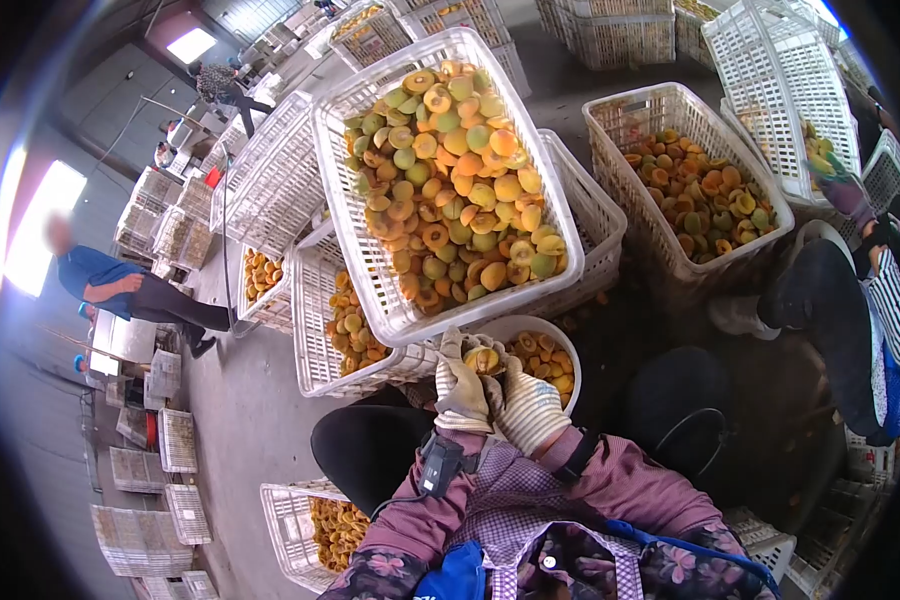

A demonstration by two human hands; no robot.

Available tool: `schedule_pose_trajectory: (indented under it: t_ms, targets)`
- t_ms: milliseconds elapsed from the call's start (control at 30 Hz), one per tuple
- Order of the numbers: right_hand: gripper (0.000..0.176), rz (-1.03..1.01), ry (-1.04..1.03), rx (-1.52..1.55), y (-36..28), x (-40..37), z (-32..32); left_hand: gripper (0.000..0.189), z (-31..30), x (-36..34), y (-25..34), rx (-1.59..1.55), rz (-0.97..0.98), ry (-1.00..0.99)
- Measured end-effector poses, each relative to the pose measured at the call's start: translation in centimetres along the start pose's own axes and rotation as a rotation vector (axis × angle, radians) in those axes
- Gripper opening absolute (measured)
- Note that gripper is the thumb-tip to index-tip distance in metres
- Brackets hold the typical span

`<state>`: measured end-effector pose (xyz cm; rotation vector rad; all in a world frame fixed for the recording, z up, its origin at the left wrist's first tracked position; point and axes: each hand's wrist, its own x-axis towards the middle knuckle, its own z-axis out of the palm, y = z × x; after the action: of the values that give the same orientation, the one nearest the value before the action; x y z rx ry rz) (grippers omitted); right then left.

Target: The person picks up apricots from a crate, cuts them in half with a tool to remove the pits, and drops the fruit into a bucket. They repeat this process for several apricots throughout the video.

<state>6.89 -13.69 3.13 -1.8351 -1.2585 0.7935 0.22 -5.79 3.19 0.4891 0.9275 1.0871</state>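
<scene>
Holding fruit (484, 360) | between left fingers (453, 347) and right fingers (514, 374), both grasping | beside tub (576, 366)

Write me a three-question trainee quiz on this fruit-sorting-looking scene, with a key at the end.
1. Multiple choice: the left hand and right hand meet at a small yellowish fruit. What covers them?
a) blue rubber gloves
b) pale cloth gloves with striped cuffs
c) nothing
2. True or false: the round white plastic bucket by the hands holds orange fruit pieces.
3. Fill the gap: in the large, slatted white plastic crate, the fruit ranges from orange to ____.

Key: 1 b; 2 true; 3 green
</scene>
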Motion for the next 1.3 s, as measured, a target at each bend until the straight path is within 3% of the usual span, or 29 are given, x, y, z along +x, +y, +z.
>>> schedule_pose_trajectory:
  t_ms: [67, 133, 267, 333, 367, 433, 500, 567, 633, 733, 800, 833, 933, 1000, 1033, 1067, 1100, 1167, 1200, 1267, 1300]
  targets:
    - [0.052, 0.006, -0.025, -0.007, -0.1, -0.1, 0.1, 0.026, -0.4, -0.1, 0.1, 0.039, 0.014, -0.008]
    - [0.054, 0.006, -0.047, -0.013, -0.4, -0.3, 0.0, 0.025, -0.6, -0.2, 0.3, 0.17, 0.171, -0.185]
    - [0.047, 0.041, -0.109, 0.018, -0.3, -0.4, 0.5, 0.025, -2.3, -0.2, 0.1, 0.367, 0.302, -0.322]
    - [0.045, 0.074, -0.136, 0.034, 0.0, -0.4, 1.0, 0.031, -4.5, 0.9, -0.6, 0.46, 0.408, -0.378]
    - [0.043, 0.072, -0.151, 0.064, 0.0, -0.6, 1.2, 0.039, -6.1, 1.5, -0.6, 0.497, 0.44, -0.522]
    - [0.041, 0.081, -0.133, 0.134, 0.2, -0.6, 1.6, 0.044, -11.5, 3.5, -1.8, 1.226, 0.762, -0.233]
    - [0.04, 0.054, -0.092, 0.105, 0.3, -0.5, 1.1, 0.04, -4.9, -0.4, -1.2, 0.777, 0.691, -0.371]
    - [0.043, 0.027, -0.111, 0.131, 0.3, -0.4, 0.7, 0.029, -0.5, -4.4, 0.9, 0.662, 0.316, -0.193]
    - [0.044, -0.009, -0.089, 0.238, 0.5, -0.2, 1.8, 0.029, 1.3, -4.2, 1.2, 0.568, 0.289, -0.124]
    - [0.045, 0.01, -0.143, 0.385, 0.5, -0.3, 2.2, 0.025, -3.8, 0.0, 0.6, 0.589, 0.444, -0.242]
    - [0.043, 0.048, -0.24, 0.268, -0.9, -1.4, -0.3, 0.023, -5.1, 1.0, 1.8, 0.855, 0.59, -0.614]
    - [0.041, 0.036, -0.212, 0.273, -1.0, -1.8, -0.1, 0.023, -5.8, 1.2, 1.8, 0.858, 0.59, -0.603]
    - [0.039, 0.012, -0.204, 0.454, 0.8, -1.4, 3.5, 0.018, -7.2, 1.6, 1.6, 0.703, 0.522, -0.731]
    - [0.037, 0.003, -0.198, 0.567, 0.9, -1.0, 3.6, 0.026, -7.1, 1.0, 0.7, 0.607, 0.439, -0.644]
    - [0.034, 0.041, -0.236, 0.614, 1.0, -1.1, 3.4, 0.031, -8.5, 1.3, 0.4, 0.724, 0.367, -0.446]
    - [0.031, 0.076, -0.274, 0.662, 0.7, -1.1, 2.8, 0.051, -9.3, 1.3, 0.4, 0.834, 0.295, -0.244]
    - [0.03, -0.058, -0.161, 0.439, 1.1, -1.0, 3.8, 0.052, -10.6, 2.8, 0.5, 0.777, 0.199, -0.383]
    - [0.033, -0.001, -0.274, 0.458, 1.6, -1.3, 3.5, 0.054, -13.0, 5.8, 0.6, 0.672, -0.023, -0.634]
    - [0.035, 0.061, -0.388, 0.472, 1.4, -1.7, 3.1, 0.05, -11.0, 4.5, 1.5, 1.025, 0.18, -0.816]
    - [0.036, 0.027, -0.372, 0.628, 1.2, -2.1, 3.6, 0.046, -6.9, 1.8, 3.4, 1.697, 0.883, -1.005]
    - [0.038, 0.178, -0.464, 0.822, 0.5, -2.5, 2.9, 0.046, -7.1, 2.0, 4.0, 1.702, 0.883, -0.988]
